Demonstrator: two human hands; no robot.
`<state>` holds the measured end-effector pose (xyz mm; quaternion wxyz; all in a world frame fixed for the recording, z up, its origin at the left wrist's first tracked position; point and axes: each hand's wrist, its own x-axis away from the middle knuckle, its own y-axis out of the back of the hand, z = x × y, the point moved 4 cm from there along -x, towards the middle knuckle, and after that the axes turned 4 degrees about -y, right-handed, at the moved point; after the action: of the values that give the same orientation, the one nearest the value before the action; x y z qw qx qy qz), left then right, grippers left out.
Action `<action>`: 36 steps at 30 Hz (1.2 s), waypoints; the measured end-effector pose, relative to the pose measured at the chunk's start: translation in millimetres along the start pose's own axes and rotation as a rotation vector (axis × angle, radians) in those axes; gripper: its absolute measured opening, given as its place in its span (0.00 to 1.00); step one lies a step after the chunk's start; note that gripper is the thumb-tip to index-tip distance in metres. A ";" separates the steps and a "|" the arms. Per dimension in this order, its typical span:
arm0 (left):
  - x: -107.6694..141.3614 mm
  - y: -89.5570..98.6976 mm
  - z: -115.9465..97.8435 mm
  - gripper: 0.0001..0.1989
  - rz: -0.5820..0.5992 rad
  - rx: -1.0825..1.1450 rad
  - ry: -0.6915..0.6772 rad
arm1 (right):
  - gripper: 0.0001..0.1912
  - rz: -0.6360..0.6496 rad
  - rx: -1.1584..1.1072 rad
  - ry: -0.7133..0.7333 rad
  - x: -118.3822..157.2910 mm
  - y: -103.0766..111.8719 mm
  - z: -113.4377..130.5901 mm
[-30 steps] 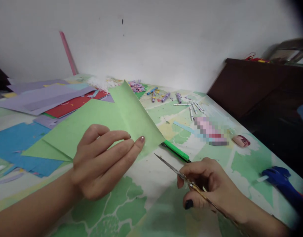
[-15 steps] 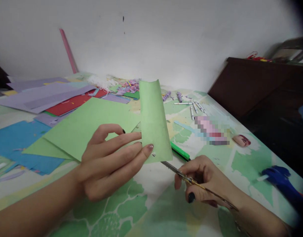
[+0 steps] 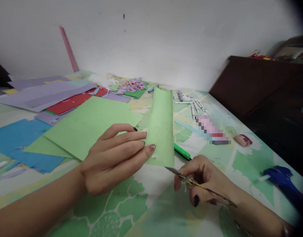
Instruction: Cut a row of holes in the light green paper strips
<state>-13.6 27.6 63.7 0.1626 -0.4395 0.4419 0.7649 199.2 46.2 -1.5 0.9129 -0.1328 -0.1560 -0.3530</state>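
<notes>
Pinched between thumb and fingers of my left hand (image 3: 117,158) is a long strip of light green paper (image 3: 162,128), raised above the table and slightly curled along its length. My right hand (image 3: 203,181) is closed around a pair of scissors (image 3: 188,180) with gold-toned handles. The scissor blades point up and left, with their tips close to the lower edge of the strip; whether they touch it I cannot tell. Larger light green sheets (image 3: 92,121) lie behind my left hand. A green marker-like tool (image 3: 182,151) rests just beyond my right hand.
Blue paper (image 3: 23,144), purple sheets (image 3: 45,95) and red paper (image 3: 72,102) lie at the left. Paper scraps (image 3: 131,85) are heaped at the back. Several white sticks (image 3: 193,112) lie right of centre. A blue glue gun-like tool (image 3: 279,177) is at the right, near a dark cabinet (image 3: 260,85).
The green strip has swung right at its top and dropped slightly, uncovering a blue object at the back. My left hand has shifted a little right. The scissors have barely moved.
</notes>
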 end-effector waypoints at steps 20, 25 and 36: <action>-0.9 -3.4 0.4 0.11 0.029 0.003 -0.060 | 0.14 -0.019 -0.003 0.025 -3.7 -1.5 1.5; -0.7 -3.3 0.8 0.12 0.043 -0.013 -0.041 | 0.13 -0.031 0.019 0.020 -3.9 -0.1 1.8; -0.1 -2.0 -1.2 0.11 0.077 0.051 0.044 | 0.14 -0.049 0.006 0.017 -3.8 -2.6 0.8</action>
<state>-11.6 27.7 62.5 0.1346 -0.4347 0.4811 0.7494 194.6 46.9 -1.9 0.9058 -0.1230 -0.1526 -0.3758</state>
